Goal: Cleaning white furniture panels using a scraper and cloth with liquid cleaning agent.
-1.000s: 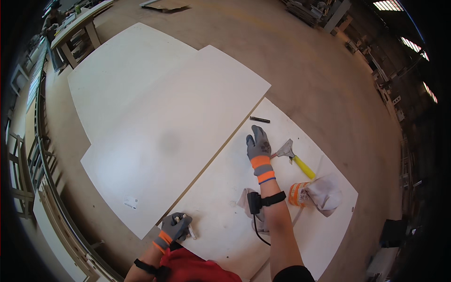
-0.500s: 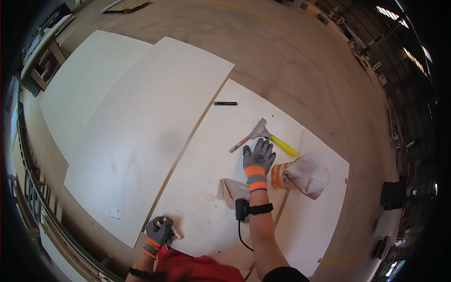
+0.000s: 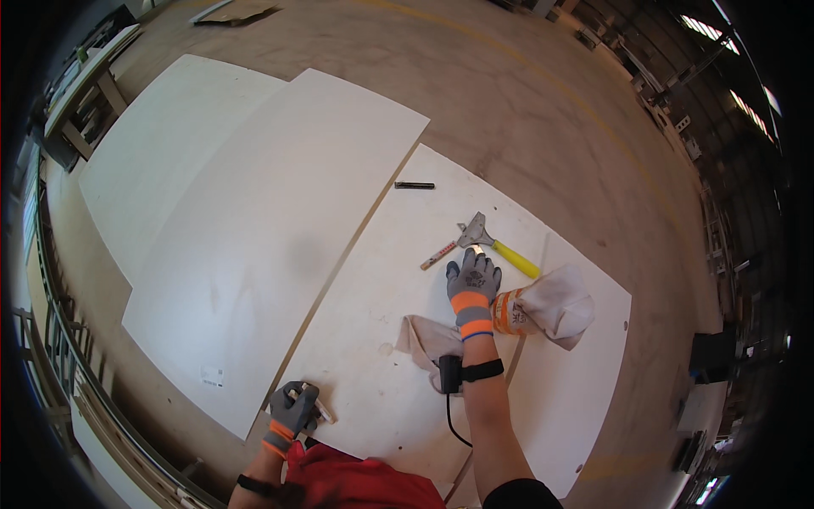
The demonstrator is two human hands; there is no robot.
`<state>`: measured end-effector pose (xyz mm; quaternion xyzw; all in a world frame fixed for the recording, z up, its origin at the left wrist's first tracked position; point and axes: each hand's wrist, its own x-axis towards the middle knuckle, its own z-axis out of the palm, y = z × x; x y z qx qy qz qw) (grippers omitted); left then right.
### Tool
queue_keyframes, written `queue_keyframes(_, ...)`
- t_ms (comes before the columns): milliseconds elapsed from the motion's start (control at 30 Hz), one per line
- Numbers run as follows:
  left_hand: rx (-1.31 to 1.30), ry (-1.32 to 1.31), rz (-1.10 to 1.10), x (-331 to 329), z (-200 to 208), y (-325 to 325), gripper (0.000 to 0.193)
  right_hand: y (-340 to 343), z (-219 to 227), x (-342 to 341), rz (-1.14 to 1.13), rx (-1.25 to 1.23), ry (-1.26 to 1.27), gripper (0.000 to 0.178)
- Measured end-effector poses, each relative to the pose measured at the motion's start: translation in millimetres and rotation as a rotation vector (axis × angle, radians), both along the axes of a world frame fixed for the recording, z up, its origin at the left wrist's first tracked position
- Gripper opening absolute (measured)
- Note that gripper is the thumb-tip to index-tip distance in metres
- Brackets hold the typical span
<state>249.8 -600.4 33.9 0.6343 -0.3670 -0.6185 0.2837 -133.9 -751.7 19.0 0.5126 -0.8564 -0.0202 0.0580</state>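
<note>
Clasping a pale stick (image 3: 325, 414) in the left hand (image 3: 291, 409), low at the near corner of a white board (image 3: 369, 293). Then, past a crumpled cloth (image 3: 417, 338) between the hands, extending the right hand (image 3: 475, 282) to a small pale piece (image 3: 477, 249) — impossible to say whether gripped. Onward, right of that hand, to an orange-and-white container (image 3: 509, 314); just ahead, to a yellow-handled scraper (image 3: 514, 258) — and, well beyond, to a black bar (image 3: 415, 185).

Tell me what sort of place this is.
Probably a workshop or factory hall, perhaps for panel work: large white panels lie spread out, a yellow-handled scraper is at hand, and bright strip-like lights show overhead.
</note>
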Motion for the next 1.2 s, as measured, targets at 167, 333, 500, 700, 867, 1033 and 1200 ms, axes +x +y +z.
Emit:
queue_keyframes(167,0.06,0.023,0.017,7,1,3,0.016,24,15,61,0.199,0.023,-0.201,0.046)
queue_keyframes(333,0.014,0.018,0.025,-1,10,0,0.016,7,19,31,0.063,-0.111,-0.33,0.039)
queue_keyframes(500,-0.057,-0.008,0.024,-2,7,0,0.018,-2,21,53,0.212,0.064,-0.011,0.033)
queue_keyframes(700,0.073,0.057,0.031,0,21,-3,0.02,6,29,84,0.146,0.441,0.044,0.033)
queue_keyframes(867,0.087,0.091,0.016,0,21,-3,0.02,4,48,95,0.047,0.624,-0.081,0.029)
queue_keyframes(1033,0.029,0.045,-0.004,1,19,-2,0.022,22,43,93,0.271,0.562,0.075,0.033)
queue_keyframes(1200,0.1,0.059,0.026,-1,35,-8,0.02,30,47,105,0.296,0.455,0.068,0.045)
